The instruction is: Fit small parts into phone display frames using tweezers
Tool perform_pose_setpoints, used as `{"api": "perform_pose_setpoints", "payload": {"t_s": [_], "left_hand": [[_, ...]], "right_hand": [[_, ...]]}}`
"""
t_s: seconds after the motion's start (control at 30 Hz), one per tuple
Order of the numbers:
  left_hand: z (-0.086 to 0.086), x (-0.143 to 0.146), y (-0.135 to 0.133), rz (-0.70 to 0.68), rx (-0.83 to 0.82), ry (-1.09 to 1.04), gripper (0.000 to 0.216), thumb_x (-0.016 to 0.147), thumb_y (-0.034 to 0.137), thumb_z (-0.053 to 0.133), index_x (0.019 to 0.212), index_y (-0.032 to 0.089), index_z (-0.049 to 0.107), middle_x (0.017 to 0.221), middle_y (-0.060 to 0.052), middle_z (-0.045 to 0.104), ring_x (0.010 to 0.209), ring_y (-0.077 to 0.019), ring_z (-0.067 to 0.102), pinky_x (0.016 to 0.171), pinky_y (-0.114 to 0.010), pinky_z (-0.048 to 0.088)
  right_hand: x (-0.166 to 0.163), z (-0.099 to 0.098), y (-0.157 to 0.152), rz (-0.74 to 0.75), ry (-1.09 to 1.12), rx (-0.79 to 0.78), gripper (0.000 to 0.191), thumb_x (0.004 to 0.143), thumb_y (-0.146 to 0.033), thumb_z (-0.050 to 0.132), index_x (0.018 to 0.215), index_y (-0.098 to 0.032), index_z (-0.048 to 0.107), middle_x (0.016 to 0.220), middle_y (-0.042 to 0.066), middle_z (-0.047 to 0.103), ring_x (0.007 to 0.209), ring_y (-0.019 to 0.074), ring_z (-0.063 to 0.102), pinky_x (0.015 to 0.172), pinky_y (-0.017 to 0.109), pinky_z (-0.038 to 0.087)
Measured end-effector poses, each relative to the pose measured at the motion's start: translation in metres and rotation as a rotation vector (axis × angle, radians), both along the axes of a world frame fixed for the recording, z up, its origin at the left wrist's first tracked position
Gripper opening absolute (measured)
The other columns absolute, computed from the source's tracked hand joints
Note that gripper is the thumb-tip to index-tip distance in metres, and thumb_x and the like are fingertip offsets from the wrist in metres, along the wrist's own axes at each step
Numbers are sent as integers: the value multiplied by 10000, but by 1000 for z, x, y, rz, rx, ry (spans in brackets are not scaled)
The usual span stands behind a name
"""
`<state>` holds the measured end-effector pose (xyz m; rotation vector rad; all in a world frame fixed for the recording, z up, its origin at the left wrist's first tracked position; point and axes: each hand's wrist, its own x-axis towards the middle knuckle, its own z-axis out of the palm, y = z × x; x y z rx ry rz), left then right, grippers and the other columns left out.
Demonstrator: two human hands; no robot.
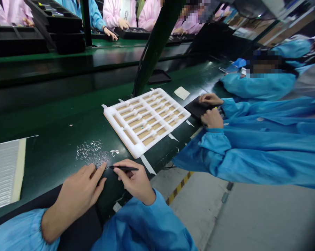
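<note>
a dark green assembly bench [55, 104] is running across the view, with a white foam tray [120, 133] sitting at one o'clock from the hands and a ribbed white pad [6, 172] lying at nine o'clock. a co-worker's blue sleeve [264, 153] is reaching in at three o'clock. the right hand [133, 183] is pinching a black pen-like tool [124, 168] in a narrow grip, while the left hand [76, 191] is lying open, its fingertips [102, 167] just beside a scatter of tiny metal pieces [92, 153] at twelve o'clock.
</note>
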<state>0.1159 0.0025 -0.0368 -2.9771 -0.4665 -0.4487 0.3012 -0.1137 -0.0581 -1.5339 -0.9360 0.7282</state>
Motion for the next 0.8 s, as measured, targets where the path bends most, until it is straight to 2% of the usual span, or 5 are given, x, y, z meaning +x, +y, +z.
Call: {"api": "perform_pose_setpoints", "payload": {"t_s": [0.2, 0.37, 0.8], "left_hand": [[2, 0, -1, 8, 4, 11, 378, 1119, 314, 426, 1402, 164, 626, 902, -36, 640, 745, -205, 662, 588, -345, 403], [1, 0, -2, 18, 5, 11, 377, 1118, 318, 439, 1413, 167, 619, 920, -43, 652, 781, -202, 667, 623, -337, 425], [1, 0, -2, 22, -21, 31, 374, 1084, 308, 519, 1415, 168, 621, 926, -49, 657, 791, -212, 660, 633, -335, 432]], "right_hand": [[4, -3, -8, -93, 187, -33, 262, 962, -401, 749, 1055, -161, 794, 964, 84, 734, 523, 84, 629, 339, 151, 464], [3, -7, -14, -111, 122, -15, 247, 973, -399, 753, 1042, -167, 802, 943, 65, 713, 562, 79, 651, 401, 136, 539], [4, -8, -14, -88, 119, -23, 282, 977, -435, 755, 1065, -172, 805, 993, 78, 720, 588, 91, 661, 384, 143, 545]]}}
